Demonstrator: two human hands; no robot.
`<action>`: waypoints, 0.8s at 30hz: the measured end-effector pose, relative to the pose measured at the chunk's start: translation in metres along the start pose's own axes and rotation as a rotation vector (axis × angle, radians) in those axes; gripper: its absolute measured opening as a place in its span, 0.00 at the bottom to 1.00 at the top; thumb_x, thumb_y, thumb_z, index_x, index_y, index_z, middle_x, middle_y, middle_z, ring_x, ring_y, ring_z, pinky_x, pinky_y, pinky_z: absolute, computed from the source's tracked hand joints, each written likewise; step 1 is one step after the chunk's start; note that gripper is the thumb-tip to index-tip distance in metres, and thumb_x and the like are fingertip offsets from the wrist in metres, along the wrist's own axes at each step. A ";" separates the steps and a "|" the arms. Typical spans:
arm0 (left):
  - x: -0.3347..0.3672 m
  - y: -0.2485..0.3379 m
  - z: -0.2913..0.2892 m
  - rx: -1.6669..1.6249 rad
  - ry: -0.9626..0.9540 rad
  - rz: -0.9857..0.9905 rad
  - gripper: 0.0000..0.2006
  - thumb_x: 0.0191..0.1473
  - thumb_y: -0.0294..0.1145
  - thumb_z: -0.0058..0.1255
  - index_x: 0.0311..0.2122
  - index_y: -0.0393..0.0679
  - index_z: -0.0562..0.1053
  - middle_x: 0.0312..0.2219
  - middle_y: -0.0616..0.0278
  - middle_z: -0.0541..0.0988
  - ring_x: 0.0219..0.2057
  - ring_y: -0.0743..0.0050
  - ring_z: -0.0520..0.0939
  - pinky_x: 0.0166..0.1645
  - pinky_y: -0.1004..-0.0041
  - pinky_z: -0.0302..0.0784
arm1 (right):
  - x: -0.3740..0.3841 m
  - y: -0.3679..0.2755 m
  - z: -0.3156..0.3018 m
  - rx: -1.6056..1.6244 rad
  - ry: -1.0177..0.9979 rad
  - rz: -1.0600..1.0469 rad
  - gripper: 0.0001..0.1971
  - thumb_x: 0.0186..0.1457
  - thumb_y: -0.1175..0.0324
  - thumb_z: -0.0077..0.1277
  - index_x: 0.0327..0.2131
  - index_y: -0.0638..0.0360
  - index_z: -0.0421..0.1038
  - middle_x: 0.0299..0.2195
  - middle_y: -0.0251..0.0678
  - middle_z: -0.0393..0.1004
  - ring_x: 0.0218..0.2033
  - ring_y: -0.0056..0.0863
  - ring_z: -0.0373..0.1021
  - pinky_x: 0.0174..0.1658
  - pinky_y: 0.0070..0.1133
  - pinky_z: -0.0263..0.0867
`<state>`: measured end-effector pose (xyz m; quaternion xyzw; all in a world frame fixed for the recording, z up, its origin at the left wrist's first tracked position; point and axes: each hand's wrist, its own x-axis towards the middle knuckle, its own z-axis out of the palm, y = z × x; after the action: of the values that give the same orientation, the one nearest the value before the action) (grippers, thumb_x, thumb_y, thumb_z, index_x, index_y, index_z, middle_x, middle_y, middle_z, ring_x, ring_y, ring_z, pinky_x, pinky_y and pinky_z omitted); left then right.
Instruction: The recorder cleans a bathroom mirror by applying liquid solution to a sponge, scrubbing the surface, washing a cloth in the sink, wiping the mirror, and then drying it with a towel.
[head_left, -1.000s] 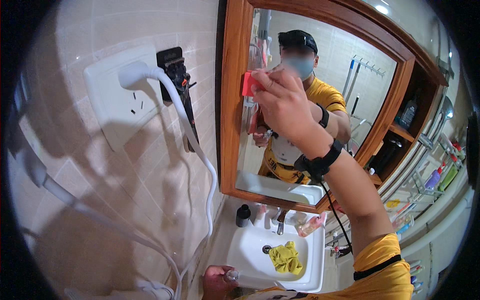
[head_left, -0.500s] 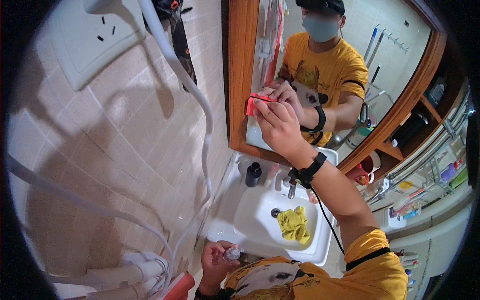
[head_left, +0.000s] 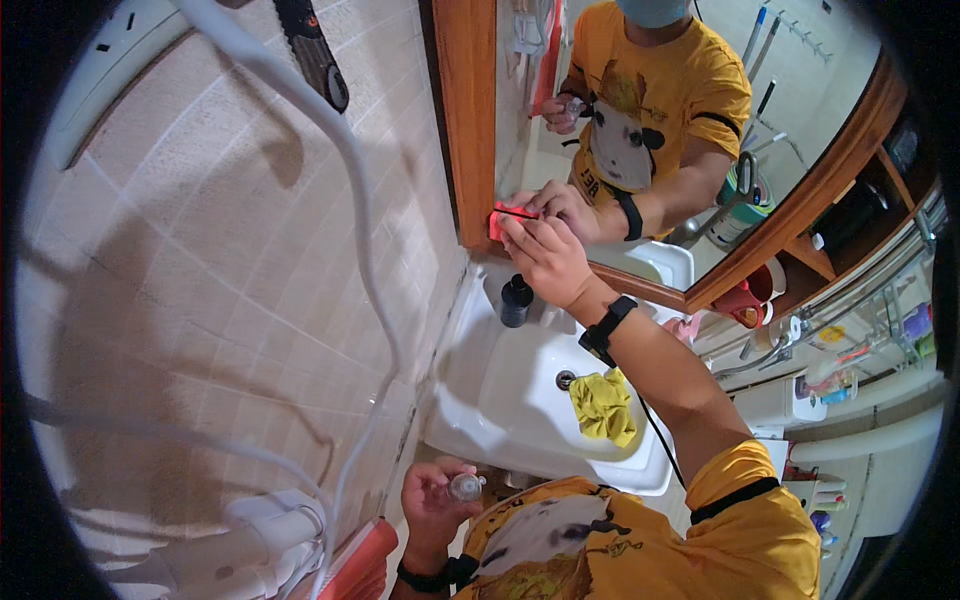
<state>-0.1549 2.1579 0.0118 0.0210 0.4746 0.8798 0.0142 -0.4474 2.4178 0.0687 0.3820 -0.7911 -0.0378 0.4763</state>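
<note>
The right hand (head_left: 548, 255) sits pressed into the lower left corner of the mirror (head_left: 640, 120), hemmed by the wooden frame (head_left: 468, 120) on its left and along the bottom edge. Just below it a small black bottle (head_left: 516, 300) stands on the sink (head_left: 500, 400) rim — the nearest obstacle. The basin's middle lies open, save for a yellow cloth (head_left: 604, 405) right of the drain. In the left half of the frame, white hoses (head_left: 350, 200) hang across the tiled wall (head_left: 200, 250). The left hand (head_left: 436, 497), at bottom centre, is crowded between the sink's front edge and the person's chest — little room there.
</note>
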 end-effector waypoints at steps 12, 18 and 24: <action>0.004 0.000 0.002 0.005 -0.032 0.022 0.31 0.35 0.23 0.76 0.39 0.46 0.63 0.43 0.51 0.78 0.46 0.66 0.80 0.49 0.68 0.80 | -0.027 -0.001 -0.007 -0.025 -0.083 0.030 0.14 0.43 0.69 0.56 0.36 0.56 0.81 0.53 0.31 0.74 0.44 0.26 0.68 0.42 0.26 0.63; 0.005 0.005 0.009 -0.007 -0.014 0.010 0.31 0.34 0.25 0.77 0.39 0.46 0.63 0.42 0.52 0.78 0.44 0.67 0.80 0.47 0.69 0.80 | -0.063 0.013 -0.051 -0.132 -0.141 0.072 0.16 0.42 0.65 0.54 0.37 0.55 0.80 0.53 0.31 0.73 0.46 0.25 0.67 0.47 0.26 0.61; 0.007 0.005 0.016 0.085 -0.066 0.017 0.32 0.35 0.31 0.78 0.40 0.48 0.63 0.38 0.54 0.77 0.43 0.65 0.79 0.44 0.65 0.82 | -0.103 0.029 -0.099 -0.197 -0.151 0.138 0.14 0.44 0.66 0.54 0.38 0.54 0.79 0.52 0.29 0.74 0.46 0.24 0.68 0.47 0.26 0.60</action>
<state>-0.1607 2.1688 0.0253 0.0546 0.5105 0.8579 0.0211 -0.3600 2.5340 0.0598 0.2739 -0.8415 -0.1112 0.4521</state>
